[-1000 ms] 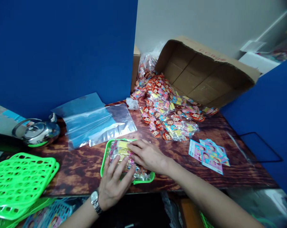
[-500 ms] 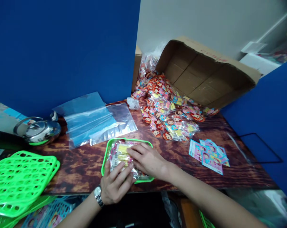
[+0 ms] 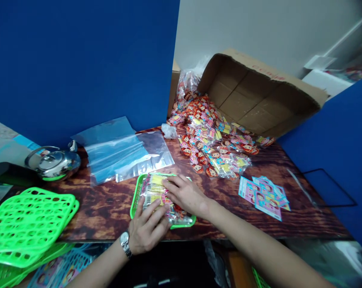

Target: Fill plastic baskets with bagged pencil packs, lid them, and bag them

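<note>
A bright green plastic basket (image 3: pixel 133 209) sits near the table's front edge, filled with clear plastic packets (image 3: pixel 155 191) showing yellow and pink contents. Across the lower left of these packets lies my left hand (image 3: pixel 148 229), a silver watch on its wrist; its fingers are spread and press on the plastic. From the right, my right hand (image 3: pixel 185 196) rests over the packets with fingers stretched out, its palm covering part of the basket. Beyond them spreads a heap of small bagged toys (image 3: pixel 211 136) printed with red-haired cartoon figures.
A tipped cardboard box (image 3: pixel 247 88) opens onto the heap. Printed cards (image 3: pixel 267 202) lie at right, clear plastic bags (image 3: pixel 127 150) at back left. A metal kettle (image 3: pixel 56 163) and stacked green perforated plastic pieces (image 3: pixel 33 224) stand left. Blue panels (image 3: pixel 79 64) border the table (image 3: pixel 99 212).
The packets in the basket have shifted and lie flatter, with more of them showing between my hands. Both hands stay on them, nearly in place. The view has moved slightly.
</note>
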Demonstrator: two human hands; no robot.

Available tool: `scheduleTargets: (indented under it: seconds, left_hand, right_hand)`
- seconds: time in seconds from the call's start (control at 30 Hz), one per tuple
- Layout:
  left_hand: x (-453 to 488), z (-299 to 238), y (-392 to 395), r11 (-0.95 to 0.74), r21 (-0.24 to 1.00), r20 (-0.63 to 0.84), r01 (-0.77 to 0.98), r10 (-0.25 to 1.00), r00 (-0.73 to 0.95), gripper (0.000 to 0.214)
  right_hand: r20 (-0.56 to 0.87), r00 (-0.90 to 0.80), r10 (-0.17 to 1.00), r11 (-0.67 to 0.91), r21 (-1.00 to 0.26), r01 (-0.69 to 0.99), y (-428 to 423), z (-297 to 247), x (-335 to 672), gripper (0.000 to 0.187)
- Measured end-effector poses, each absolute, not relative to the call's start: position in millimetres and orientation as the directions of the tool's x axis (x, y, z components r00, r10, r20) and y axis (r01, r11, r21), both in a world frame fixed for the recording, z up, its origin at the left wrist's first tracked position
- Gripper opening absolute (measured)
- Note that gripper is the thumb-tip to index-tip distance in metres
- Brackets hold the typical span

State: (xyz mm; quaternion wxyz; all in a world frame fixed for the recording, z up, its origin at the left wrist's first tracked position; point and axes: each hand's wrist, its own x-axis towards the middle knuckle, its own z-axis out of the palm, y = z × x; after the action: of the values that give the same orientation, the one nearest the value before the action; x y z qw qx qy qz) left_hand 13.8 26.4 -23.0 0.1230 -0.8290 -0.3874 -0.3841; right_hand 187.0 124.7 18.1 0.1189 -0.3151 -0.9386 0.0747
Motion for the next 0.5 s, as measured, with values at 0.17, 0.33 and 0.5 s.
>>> scheduleTargets:
  seconds: [0.17,0.33,0.5]
  left_hand:
    - [15.8,-20.6,26.6,-0.566,0.073,0.784,0.821,0.542,0.304,0.034]
    - [15.3,-14.8,29.2,-0.571,0.076,0.696,0.817,0.617,0.367,0.036]
    - [9.1,-11.3,30.8,-0.656,0.128,0.605,0.744,0.646,0.466,0.034]
  right_hand:
    - [0.187,-0.779,0.598,0.799,-0.213,0.562,117.0,18.3,188.3,0.031]
    - [0.154,-0.759,0.633,0.772,-0.204,0.603,113.8,17.2,188.0,0.036]
    - [0.159,-0.754,0.637,0.769,-0.196,0.608,113.6,12.0,189.7,0.035]
